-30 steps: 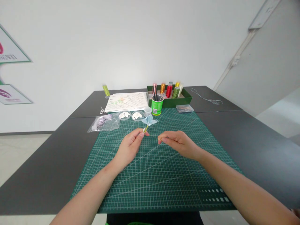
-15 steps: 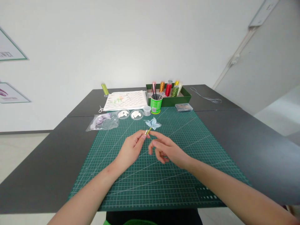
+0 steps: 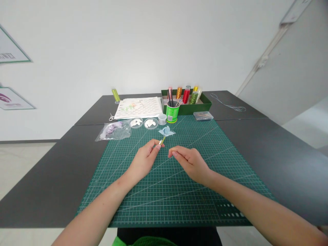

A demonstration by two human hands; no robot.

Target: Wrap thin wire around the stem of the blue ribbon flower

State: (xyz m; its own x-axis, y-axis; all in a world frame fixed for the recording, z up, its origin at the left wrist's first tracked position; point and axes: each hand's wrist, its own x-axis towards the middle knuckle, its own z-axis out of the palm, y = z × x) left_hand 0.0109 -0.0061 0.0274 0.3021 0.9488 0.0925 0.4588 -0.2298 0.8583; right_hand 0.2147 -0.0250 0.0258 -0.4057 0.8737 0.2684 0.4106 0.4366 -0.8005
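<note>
My left hand pinches the green stem of a small pale blue flower and holds it just above the green cutting mat. The petals point away from me. My right hand hovers a little to the right of the stem, thumb and forefinger pressed together; what they pinch is too fine to make out. Both forearms reach in from the near edge of the dark table.
Behind the flower stand a green cup with tools, a small white pot, two round dishes and a clear bag. A green tray with thread spools, a patterned sheet, scissors and a clear case lie farther back.
My right hand went from a pinch out to the right, in to the stem with loose fingers, and now pinches again just right of it. The flower stays in my left hand.
</note>
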